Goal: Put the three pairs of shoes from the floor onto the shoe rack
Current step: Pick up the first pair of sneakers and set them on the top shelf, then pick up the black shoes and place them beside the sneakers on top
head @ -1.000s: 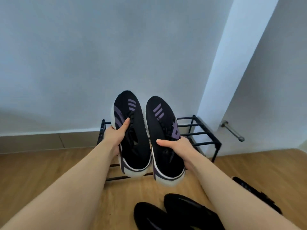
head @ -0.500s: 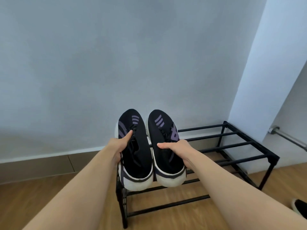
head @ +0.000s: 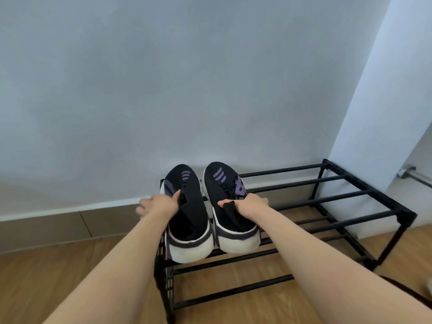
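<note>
Head view: the two black sneakers sit side by side at the left end of the shoe rack's (head: pixel 364 192) top tier, toes toward the wall, heels jutting past the front bar.

Risk: the tier is only spaced bars. If released with heels this far forward, a sneaker could tip off the front or sag between bars.

Left hand (head: pixel 159 204): thumb hooked in the left sneaker's (head: pixel 187 220) collar, fingers spread loosely outside. Right hand (head: pixel 250 205): closed on the right sneaker's (head: pixel 230 220) collar, pinching it.
</note>
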